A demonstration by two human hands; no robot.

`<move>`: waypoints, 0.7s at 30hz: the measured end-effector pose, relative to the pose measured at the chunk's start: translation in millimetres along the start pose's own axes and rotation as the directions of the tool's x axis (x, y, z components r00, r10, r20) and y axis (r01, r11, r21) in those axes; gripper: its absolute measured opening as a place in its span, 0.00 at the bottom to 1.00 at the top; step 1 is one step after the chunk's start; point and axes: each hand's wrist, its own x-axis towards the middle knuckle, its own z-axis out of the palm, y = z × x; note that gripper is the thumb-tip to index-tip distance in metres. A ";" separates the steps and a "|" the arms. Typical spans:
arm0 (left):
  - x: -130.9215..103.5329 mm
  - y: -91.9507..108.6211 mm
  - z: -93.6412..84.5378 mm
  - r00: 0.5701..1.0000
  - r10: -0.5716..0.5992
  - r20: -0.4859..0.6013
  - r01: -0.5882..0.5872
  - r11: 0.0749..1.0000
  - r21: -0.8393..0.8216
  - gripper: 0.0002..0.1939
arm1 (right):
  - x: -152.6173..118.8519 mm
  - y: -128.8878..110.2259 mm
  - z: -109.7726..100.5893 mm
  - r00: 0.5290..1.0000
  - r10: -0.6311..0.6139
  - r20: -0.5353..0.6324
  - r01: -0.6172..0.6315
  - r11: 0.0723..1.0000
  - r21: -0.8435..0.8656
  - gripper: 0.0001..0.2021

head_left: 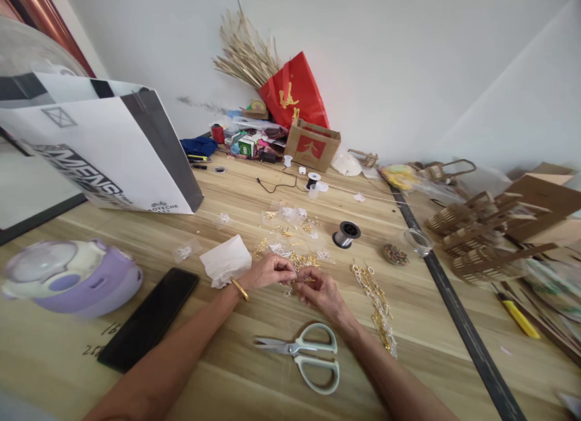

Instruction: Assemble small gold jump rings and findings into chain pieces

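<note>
My left hand (272,271), with a gold bracelet (239,289) at the wrist, is closed in a pinch. Facing it, my right hand (321,293) is pinched too, and the fingertips of both nearly meet. What they hold is too small to name; a small silvery ring piece (287,292) shows just below the fingertips. Right behind the hands lies a pile of gold and silver metal findings (302,261). White-handled scissors (299,351) lie nearer to me, blades pointing left. Right of my right forearm is a row of gold and silver chain pieces (379,306).
A wire spool (347,234), a bead cluster (394,254) and a round clear dish (418,242) sit beyond. Left are a crumpled tissue (227,261), a black phone (149,318), a purple device (86,282) and a paper bag (113,149). Small baskets (481,251) stand right.
</note>
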 end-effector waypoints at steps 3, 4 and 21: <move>0.2 -0.4 4.1 0.999 0.036 0.000 -0.036 0.998 0.048 0.12 | -0.6 -3.5 1.8 1.000 -0.003 -0.012 0.003 0.999 0.051 0.18; 0.3 -0.3 5.3 0.999 0.050 -0.001 -0.050 0.996 0.071 0.12 | -0.6 -3.9 2.1 1.000 -0.008 -0.005 0.008 0.998 0.066 0.18; 0.5 2.8 2.8 1.000 0.005 -0.027 -0.007 0.998 -0.067 0.11 | 3.9 1.4 -5.3 1.000 -0.017 -0.006 0.017 0.997 0.077 0.14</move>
